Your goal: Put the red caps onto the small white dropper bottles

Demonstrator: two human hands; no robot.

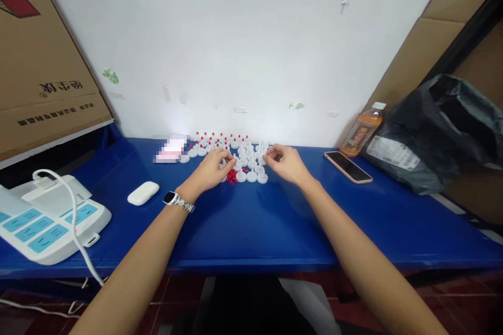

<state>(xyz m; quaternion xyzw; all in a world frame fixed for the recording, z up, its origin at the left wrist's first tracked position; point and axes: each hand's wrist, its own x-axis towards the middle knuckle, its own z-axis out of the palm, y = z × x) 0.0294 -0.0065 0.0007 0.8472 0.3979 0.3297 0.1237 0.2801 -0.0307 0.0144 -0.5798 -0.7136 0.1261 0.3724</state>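
White caps, dozens of small round plastic pieces, lie in a loose cluster on a blue table, at the far middle of the tabletop close to a white wall. Some of those at the back carry red tips. At the 6 o'clock edge of the cluster is a small heap of tiny red plugs.

Head view: both bare forearms reach in from the bottom of the picture. The left hand, with a metal wristwatch, rests at the cluster's 8 o'clock edge. Its thumb and forefinger are pinched together, apparently on one small piece, though which kind is too small to tell. The right hand sits at the cluster's 3 o'clock edge, fingers curled, tips drawn together and touching the caps.

These pieces look very light, stiff and smooth. They would likely scoot or flip under a careless touch. A fingertip pinch across a cap's rim seems the surest hold.

Around the table:
- At 9 o'clock of the left hand are a white earbud case and, further out, a white device with blue panels.
- At 3 o'clock of the right hand is a phone, lying face up.
- Beyond the phone are an orange drink bottle and a black plastic bag.
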